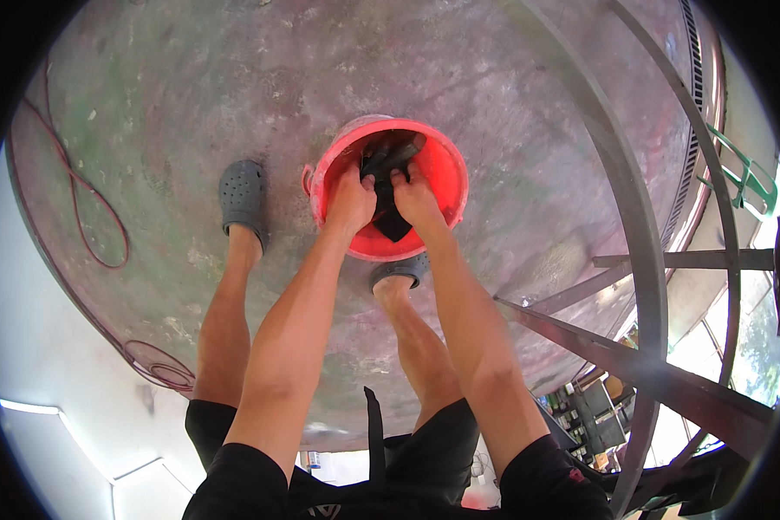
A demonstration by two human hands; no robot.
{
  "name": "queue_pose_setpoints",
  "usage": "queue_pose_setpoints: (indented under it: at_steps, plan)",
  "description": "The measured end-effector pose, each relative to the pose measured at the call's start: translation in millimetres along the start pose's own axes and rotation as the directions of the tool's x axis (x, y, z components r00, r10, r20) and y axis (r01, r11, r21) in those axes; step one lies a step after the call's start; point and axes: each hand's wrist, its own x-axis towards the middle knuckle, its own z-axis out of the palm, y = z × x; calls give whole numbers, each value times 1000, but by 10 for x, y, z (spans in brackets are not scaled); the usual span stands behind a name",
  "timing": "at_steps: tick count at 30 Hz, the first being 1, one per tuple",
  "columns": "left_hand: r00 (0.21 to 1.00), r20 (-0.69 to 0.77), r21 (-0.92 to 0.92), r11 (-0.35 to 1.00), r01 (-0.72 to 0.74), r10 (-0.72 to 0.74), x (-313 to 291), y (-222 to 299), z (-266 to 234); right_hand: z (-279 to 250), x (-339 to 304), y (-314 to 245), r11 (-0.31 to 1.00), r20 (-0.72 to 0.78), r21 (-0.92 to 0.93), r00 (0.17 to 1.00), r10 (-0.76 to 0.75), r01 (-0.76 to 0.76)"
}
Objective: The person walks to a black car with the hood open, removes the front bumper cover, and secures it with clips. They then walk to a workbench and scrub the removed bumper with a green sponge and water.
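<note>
A red bucket [449,178] stands on the floor in front of me, close to my feet. Both hands reach down inside it. My left hand [352,201] and my right hand [416,198] are closed on a dark, limp, cloth-like piece [393,227], one at each side, thumbs toward the middle. Its lower end hangs to a blunt corner near the bucket's near wall. Beyond my fingers lie darker folded parts [394,154]; whether they belong to the same piece I cannot tell. Most of my fingertips are hidden.
My feet, in dark grey clogs [243,195], stand left of and just behind the bucket. A red hose or cable [95,195] loops over the stained floor at left. Curved metal bars [637,217] rise at right, near a floor drain grate [680,186] and a green plastic chair [750,178].
</note>
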Motion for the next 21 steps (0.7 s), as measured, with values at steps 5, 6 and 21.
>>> queue_pose_setpoints:
  at_steps: [5,6,21]
  plan:
    - [999,-16,-48,998,-36,35,-554,545,-381,-112,-106,154,997,15,-79,1000,-6,8]
    - [1000,3,-28,999,-22,22,-652,602,-430,-118,-255,115,996,-46,-22,995,-93,92]
    - [976,-113,-137,970,-203,189,-607,350,-303,-430,-1110,78,985,-241,163,966,95,-57]
